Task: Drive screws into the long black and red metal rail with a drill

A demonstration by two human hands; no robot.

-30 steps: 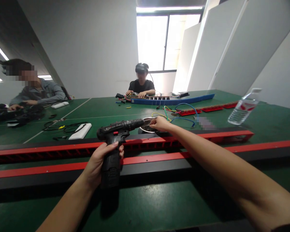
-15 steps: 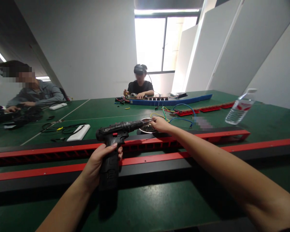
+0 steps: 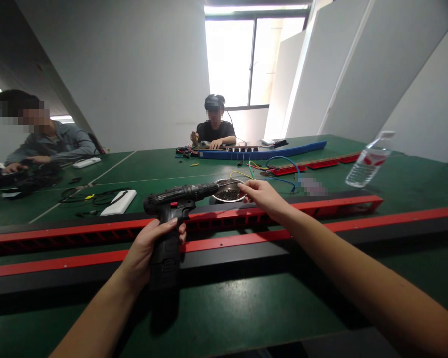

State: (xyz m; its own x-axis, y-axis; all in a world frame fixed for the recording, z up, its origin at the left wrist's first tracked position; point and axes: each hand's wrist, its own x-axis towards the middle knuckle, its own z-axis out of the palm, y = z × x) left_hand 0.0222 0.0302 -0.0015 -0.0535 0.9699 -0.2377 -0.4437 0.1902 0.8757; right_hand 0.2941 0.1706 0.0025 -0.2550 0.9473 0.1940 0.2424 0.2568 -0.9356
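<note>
My left hand (image 3: 149,248) is wrapped round the grip of a black cordless drill (image 3: 168,209) with a red switch. The drill points right, and its thin bit reaches over a metal bowl (image 3: 216,198) holding many small dark pieces that look like screws. At the tip of the bit, my right hand (image 3: 259,194) is closed in a pinch, just over the bowl's right rim. Whatever lies between those fingertips is too small to make out. Below both hands runs a red and black rail (image 3: 246,241), with a second red slotted rail (image 3: 108,227) behind it.
A tilted clear water bottle (image 3: 369,159) is at the right. Coloured wires (image 3: 280,181) and red strips (image 3: 323,164) lie beyond the bowl. A white box (image 3: 118,202) with black cables is to the left. Two people sit across the green table (image 3: 224,318), one behind a blue strip (image 3: 269,155).
My right hand has shifted slightly right along the bit, uncovering more of the bowl. The drill stays in my left hand at nearly the same angle. The whole view has moved slightly.
</note>
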